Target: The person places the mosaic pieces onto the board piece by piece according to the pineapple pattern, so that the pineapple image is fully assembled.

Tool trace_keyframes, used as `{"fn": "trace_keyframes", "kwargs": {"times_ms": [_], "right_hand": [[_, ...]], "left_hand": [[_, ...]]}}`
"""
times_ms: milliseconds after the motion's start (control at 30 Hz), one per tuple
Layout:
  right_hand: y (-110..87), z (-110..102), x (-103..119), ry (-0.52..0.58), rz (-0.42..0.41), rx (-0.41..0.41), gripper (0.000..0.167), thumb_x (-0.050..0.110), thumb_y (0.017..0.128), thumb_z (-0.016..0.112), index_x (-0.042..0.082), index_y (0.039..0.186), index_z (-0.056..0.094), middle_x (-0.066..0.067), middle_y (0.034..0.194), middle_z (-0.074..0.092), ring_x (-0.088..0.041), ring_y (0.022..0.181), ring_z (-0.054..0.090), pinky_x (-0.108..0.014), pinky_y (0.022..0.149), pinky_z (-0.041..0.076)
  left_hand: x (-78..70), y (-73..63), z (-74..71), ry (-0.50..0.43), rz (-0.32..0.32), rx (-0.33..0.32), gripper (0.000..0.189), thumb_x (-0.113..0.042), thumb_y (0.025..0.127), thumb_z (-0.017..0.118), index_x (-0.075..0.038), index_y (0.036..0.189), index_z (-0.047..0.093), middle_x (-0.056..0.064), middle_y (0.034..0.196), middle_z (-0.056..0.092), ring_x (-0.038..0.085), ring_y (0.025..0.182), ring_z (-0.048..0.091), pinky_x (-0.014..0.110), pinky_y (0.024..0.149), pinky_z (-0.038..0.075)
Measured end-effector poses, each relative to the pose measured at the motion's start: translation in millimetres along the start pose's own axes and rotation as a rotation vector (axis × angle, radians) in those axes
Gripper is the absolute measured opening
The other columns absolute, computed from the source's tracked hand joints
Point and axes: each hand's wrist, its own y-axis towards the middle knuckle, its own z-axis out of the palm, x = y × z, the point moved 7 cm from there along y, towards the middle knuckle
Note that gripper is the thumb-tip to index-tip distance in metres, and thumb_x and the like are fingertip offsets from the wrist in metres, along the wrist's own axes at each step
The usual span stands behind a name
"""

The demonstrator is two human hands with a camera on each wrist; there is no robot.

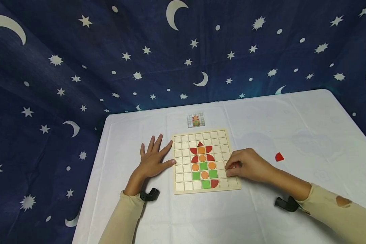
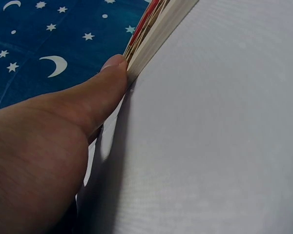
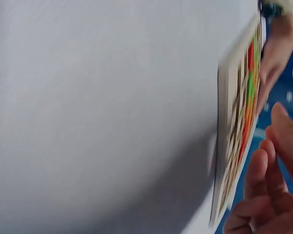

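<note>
On the table lies a square wooden grid board [image 1: 183, 137], its middle columns filled with red, orange and green pieces. My left hand [image 1: 153, 162] rests beside it with fingers spread. In the left wrist view, the left thumb [image 2: 105, 90] touches the board's side edge [image 2: 158, 41]. My right hand [image 1: 249, 166] is over the board's right edge, with fingers loosely bent and thumb and fingertips close together. No piece shows between the right fingers [image 3: 258, 168] in the right wrist view. A red quarter-round piece [image 1: 214, 183] sits in the bottom pattern row, right of a green square [image 1: 205, 184].
Behind the board lies a small pattern card [image 1: 196, 120] with a similar figure. A loose red quarter-round piece [image 1: 279, 156] is on the white tablecloth [image 1: 308, 135], right of the board. A dark blue curtain [image 1: 158, 67] with moons and stars hangs behind the table.
</note>
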Motion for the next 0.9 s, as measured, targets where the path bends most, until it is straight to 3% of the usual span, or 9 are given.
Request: {"fn": "trace_keyframes", "kwargs": {"times_ms": [233, 433, 633, 900], "right_hand": [[-20.8, -55, -28, -0.083, -0.041, -0.069, 0.019, 0.022, 0.077, 0.090, 0.023, 0.095, 0.082, 0.015, 0.093, 0.073, -0.007, 0.080, 0.062, -0.025, 0.068, 0.051], [-44.6, -89, -66, -0.176, 0.055, -0.083, 0.020, 0.029, 0.076, 0.091, 0.031, 0.093, 0.081, 0.020, 0.094, 0.070, -0.007, 0.083, 0.062, -0.024, 0.070, 0.051], [-67.2, -102, -99, -0.198, 0.123, -0.066, 0.024, 0.033, 0.073, 0.093, 0.036, 0.093, 0.080, 0.020, 0.093, 0.069, -0.004, 0.082, 0.059, -0.020, 0.070, 0.048], [-82.3, -106, -117, -0.192, 0.152, -0.056, 0.033, 0.027, 0.066, 0.097, 0.034, 0.094, 0.080, 0.018, 0.093, 0.068, -0.004, 0.079, 0.055, -0.018, 0.064, 0.049]], "left_hand": [[0.5, 0.4, 0.2, 0.007, 0.000, -0.003, 0.081, -0.063, 0.093, 0.061, -0.033, 0.161, 0.030, 0.006, 0.174, 0.000, 0.037, 0.159, -0.011, 0.072, 0.116, -0.014], [0.9, 0.0, 0.4, 0.005, 0.002, 0.001, 0.081, -0.063, 0.094, 0.061, -0.033, 0.161, 0.029, 0.006, 0.174, -0.001, 0.037, 0.159, -0.011, 0.072, 0.116, -0.014], [0.0, -1.3, -0.7, 0.007, 0.001, 0.002, 0.081, -0.063, 0.093, 0.062, -0.032, 0.161, 0.030, 0.007, 0.174, 0.000, 0.038, 0.159, -0.011, 0.072, 0.117, -0.013], [-1.5, -1.5, -1.2, 0.008, 0.000, -0.002, 0.081, -0.062, 0.093, 0.062, -0.032, 0.161, 0.030, 0.007, 0.174, 0.001, 0.038, 0.159, -0.010, 0.072, 0.117, -0.012]]}}
